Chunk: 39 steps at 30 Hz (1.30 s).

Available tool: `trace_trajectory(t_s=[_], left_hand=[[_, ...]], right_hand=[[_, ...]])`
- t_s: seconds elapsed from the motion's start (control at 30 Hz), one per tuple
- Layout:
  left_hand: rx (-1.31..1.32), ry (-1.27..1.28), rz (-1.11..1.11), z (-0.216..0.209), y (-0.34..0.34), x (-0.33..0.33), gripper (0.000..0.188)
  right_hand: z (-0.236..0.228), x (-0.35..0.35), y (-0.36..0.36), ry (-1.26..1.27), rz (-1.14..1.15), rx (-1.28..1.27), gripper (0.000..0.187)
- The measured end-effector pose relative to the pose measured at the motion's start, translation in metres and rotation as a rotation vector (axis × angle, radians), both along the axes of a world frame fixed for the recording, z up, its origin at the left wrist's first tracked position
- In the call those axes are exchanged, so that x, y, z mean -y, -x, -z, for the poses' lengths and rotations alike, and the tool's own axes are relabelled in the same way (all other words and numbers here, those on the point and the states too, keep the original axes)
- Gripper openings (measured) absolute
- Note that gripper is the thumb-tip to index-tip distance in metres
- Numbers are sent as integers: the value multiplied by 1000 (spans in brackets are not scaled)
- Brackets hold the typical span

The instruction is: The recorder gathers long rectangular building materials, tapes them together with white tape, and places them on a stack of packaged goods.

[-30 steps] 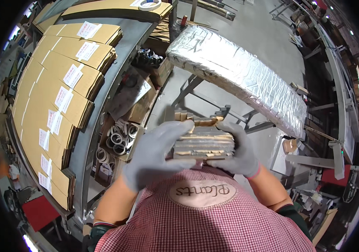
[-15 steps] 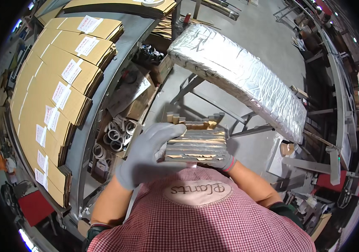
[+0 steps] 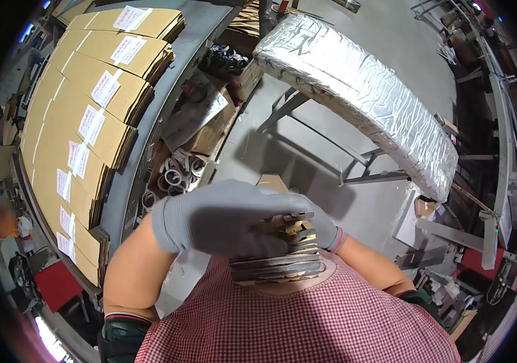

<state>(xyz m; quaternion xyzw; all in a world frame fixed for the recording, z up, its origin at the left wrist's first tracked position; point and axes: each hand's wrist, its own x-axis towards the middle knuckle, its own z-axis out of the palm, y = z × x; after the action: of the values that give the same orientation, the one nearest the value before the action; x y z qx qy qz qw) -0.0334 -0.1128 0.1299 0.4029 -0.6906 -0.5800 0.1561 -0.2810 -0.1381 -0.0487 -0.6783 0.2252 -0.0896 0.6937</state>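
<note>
Close to my chest is a stack of cut cardboard pieces (image 3: 276, 270), layered, with dark faces and torn tan edges. My left hand (image 3: 228, 221), in a grey knit glove, reaches across the stack's far left side with its fingers bent around it. My right hand (image 3: 325, 228), also gloved and with a red-trimmed cuff, is on the right side of the stack. Most of its fingers are hidden behind the cardboard and my left hand. A tan cardboard end (image 3: 271, 182) sticks out just beyond my left hand.
On the left, a metal-edged table (image 3: 149, 91) carries overlapping stacks of labelled brown cardboard sheets (image 3: 58, 115). Boxes of white ring-shaped rolls (image 3: 176, 175) stand under it. Ahead on the right, a long foil-wrapped bench (image 3: 361, 91) rests on metal legs above the grey floor.
The stack has tipped and come nearer my chest. My left hand has moved from its left side to across its far part. The surroundings have shifted slightly rightward in view.
</note>
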Motion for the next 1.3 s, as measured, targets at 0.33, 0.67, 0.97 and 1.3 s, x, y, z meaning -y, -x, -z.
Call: trace_trajectory(t_s=[0.33,0.67,0.97,1.3], left_hand=[[187,565,-30,3,28,-2,47],[364,581,2,-8,42,-12,22],[111,161,-23,-17,13,-7,43],[-112,134,29,5,2,-26,69]], right_hand=[[-30,-10,-3,-106,6,26,56],[11,-26,10,433,29,-21,57],[7,-31,4,436,198,56,56],[15,-32,-3,435,187,12,61]])
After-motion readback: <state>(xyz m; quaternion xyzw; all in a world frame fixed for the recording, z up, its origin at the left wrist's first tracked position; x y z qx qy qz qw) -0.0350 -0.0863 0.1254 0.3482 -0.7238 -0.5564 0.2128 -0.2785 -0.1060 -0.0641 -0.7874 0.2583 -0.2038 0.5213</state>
